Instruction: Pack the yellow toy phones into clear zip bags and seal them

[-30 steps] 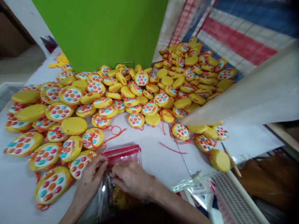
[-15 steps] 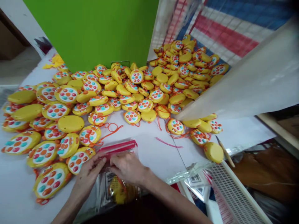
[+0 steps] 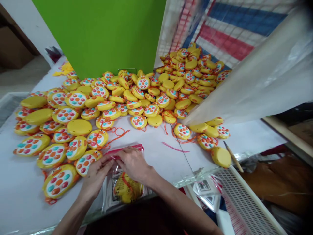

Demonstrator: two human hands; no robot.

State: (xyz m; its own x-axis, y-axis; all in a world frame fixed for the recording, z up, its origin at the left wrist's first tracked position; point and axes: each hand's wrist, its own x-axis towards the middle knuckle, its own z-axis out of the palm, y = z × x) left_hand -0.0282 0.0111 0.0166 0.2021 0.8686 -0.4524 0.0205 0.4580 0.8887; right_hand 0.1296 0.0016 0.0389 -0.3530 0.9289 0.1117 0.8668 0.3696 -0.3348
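Note:
Both hands are at the pink top strip of a clear plastic bag [image 3: 110, 192] near the table's front edge. My left hand [image 3: 97, 173] pinches the strip's left part. Beside it, my right hand [image 3: 133, 163] has bent fingers pressed on the same strip, thumb close to the left fingertips. Inside the bag lies a yellow toy [image 3: 128, 189] with an orange cord, and black print shows on the plastic. Many yellow toys with coloured round buttons [image 3: 65, 115] spread behind and left of the hands.
A green panel [image 3: 102, 36] stands behind the toys. White sheeting [image 3: 239, 88] hangs at the right. A pointed wooden tool [image 3: 233, 157] lies at the right edge, above a white perforated basket [image 3: 246, 199] with more bags. A pink strip [image 3: 174, 148] lies on the table.
My right hand has moved left and up along the bag's strip, closer to my left hand. The bagged toy shows more fully. The whole view has shifted slightly.

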